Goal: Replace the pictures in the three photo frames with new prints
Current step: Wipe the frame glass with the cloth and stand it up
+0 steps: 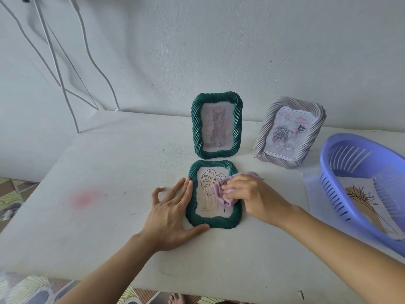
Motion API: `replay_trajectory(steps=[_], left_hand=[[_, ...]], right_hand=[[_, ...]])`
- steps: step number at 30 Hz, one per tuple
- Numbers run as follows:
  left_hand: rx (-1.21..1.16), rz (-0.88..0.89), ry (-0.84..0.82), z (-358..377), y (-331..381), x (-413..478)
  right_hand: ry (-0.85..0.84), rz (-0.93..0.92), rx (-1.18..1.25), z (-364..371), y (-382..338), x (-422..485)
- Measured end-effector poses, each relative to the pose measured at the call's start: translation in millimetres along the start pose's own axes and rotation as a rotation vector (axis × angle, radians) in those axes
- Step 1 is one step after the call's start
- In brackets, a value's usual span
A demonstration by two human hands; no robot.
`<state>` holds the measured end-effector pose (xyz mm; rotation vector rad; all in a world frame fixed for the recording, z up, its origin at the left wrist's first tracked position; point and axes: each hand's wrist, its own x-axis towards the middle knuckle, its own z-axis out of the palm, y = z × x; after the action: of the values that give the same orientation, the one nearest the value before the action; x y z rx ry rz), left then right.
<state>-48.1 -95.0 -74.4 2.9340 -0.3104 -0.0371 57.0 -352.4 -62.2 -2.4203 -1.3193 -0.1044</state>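
A dark green photo frame lies flat on the white table, showing a line drawing of a leaf. My left hand rests flat against the frame's left edge, fingers spread. My right hand presses a crumpled pink cloth onto the frame's glass. Behind it a second green frame stands upright with a kitten picture. A grey frame with a rose picture leans at the right.
A purple plastic basket sits tilted at the right table edge over a print of a plant drawing. White cables hang down the wall at the left. A pink stain marks the table.
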Motion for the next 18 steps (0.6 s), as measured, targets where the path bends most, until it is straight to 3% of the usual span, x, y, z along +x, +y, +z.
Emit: replay_trajectory(steps=[11, 18], left_hand=[[-0.038, -0.015, -0.013, -1.7, 0.6, 1.9], [-0.034, -0.017, -0.016, -4.9, 0.7, 2.3]], right_hand=[[0.197, 0.192, -0.113, 18.5, -12.6, 55.1], [0.219, 0.204, 0.036, 30.6, -37.7, 69.0]])
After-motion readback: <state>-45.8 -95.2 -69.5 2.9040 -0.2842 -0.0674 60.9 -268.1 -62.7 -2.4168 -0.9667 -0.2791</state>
